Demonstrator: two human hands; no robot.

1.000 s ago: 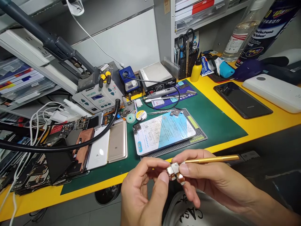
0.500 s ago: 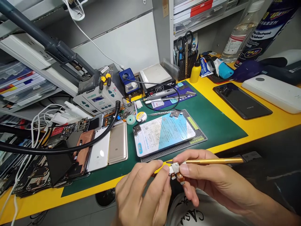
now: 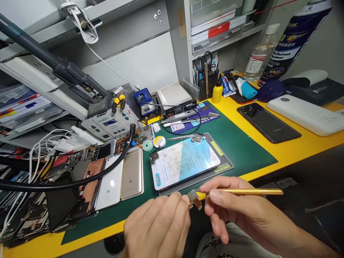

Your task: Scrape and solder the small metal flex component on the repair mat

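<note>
My left hand [image 3: 157,229] pinches a small metal part [image 3: 194,198], my right hand [image 3: 242,211] grips a gold tool [image 3: 252,191], over the green mat [image 3: 249,154].

Left hand [image 3: 157,229] and right hand [image 3: 242,211] above bench edge, small metal part [image 3: 194,198] at left fingertips, slim rod [image 3: 249,191] in right hand. Ahead of both hands, rubber pad [image 3: 225,165] on work mat [image 3: 242,150], printed packet [image 3: 182,163] on pad. Left of left hand, phones [image 3: 131,175]. Beyond right hand, black phone [image 3: 268,123]. Far behind hands, soldering station [image 3: 109,123].
</note>
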